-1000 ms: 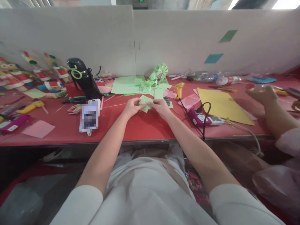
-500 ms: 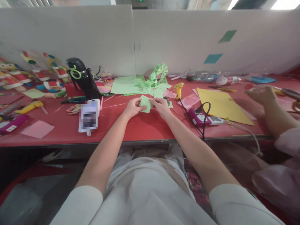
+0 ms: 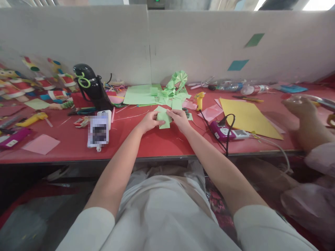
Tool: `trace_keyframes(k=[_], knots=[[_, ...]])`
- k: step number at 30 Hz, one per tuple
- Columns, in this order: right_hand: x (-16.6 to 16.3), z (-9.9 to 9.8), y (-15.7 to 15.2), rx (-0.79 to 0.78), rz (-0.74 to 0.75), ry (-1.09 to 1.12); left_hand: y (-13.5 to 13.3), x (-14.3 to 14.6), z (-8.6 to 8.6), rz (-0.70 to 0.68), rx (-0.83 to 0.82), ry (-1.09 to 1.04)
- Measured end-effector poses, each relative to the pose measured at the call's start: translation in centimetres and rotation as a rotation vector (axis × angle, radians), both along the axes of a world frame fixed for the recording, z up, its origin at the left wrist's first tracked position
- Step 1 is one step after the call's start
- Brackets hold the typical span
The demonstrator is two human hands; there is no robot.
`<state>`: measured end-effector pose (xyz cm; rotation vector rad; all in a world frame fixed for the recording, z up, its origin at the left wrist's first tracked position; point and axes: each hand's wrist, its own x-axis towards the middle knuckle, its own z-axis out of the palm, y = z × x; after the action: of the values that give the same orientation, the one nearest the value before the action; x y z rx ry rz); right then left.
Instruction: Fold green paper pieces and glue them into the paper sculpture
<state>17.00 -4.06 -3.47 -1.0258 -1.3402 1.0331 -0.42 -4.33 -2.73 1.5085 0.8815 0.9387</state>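
Note:
A small sheet of light green paper point(image 3: 163, 118) is held between both hands over the red table. My left hand point(image 3: 150, 122) pinches its left side, thumb on top. My right hand point(image 3: 179, 118) grips its upper right edge between thumb and fingers. The sheet looks bent or partly folded. Just behind the hands lie green paper pieces point(image 3: 176, 103), larger green sheets point(image 3: 140, 94) and a folded green paper model with a fan-like wheel point(image 3: 180, 79). Scissor handles point(image 3: 185, 111) show beside my right hand, partly hidden.
To the left stand a black bottle point(image 3: 91, 87) and a phone point(image 3: 98, 129). On the right are a yellow glue gun point(image 3: 199, 101), a purple power strip point(image 3: 222, 130) with cables, and yellow paper point(image 3: 248, 116). Another person's hand point(image 3: 300, 106) rests at far right.
The green paper has turned and bent in my hands, its lower edge now slightly lower. The other person's hand at the right has shifted a little to the right.

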Motion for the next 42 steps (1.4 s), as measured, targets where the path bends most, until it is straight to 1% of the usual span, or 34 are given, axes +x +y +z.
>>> trace_keyframes(k=[2, 6, 7, 9, 13, 18, 24, 28, 31, 36, 42], knots=[[-0.01, -0.08, -0.04, 0.007, 0.017, -0.016, 0.09, 0.0, -0.09, 0.015, 0.016, -0.001], [0.09, -0.35, 0.03, 0.022, 0.145, -0.057, 0.44, 0.02, -0.37, 0.122, 0.131, -0.057], [0.13, -0.46, 0.11, 0.028, 0.158, -0.063, 0.51, 0.03, -0.43, 0.149, 0.149, -0.065], [0.21, -0.67, 0.32, 0.042, 0.128, -0.079, 0.53, 0.1, -0.49, 0.182, 0.147, -0.07], [0.24, -0.82, 0.55, 0.054, 0.037, -0.103, 0.13, 0.27, -0.28, 0.13, 0.059, -0.037], [0.02, -0.51, 0.42, 0.035, 0.051, 0.011, -0.14, 0.32, 0.04, 0.095, 0.04, -0.032], [0.02, -0.49, 0.44, -0.011, 0.029, 0.053, -0.13, 0.15, -0.02, 0.056, 0.002, -0.052], [0.2, -0.46, 0.35, -0.008, 0.023, 0.057, -0.38, 0.07, 0.09, 0.034, 0.0, -0.041], [0.33, -0.43, 0.28, 0.007, 0.041, 0.044, -0.37, 0.11, 0.11, 0.042, -0.004, -0.039], [0.22, -0.37, 0.14, 0.003, 0.045, -0.008, 0.0, 0.11, -0.22, 0.069, 0.044, -0.08], [0.13, -0.27, 0.08, -0.005, 0.087, -0.024, -0.01, -0.03, -0.24, 0.159, 0.064, -0.059]])
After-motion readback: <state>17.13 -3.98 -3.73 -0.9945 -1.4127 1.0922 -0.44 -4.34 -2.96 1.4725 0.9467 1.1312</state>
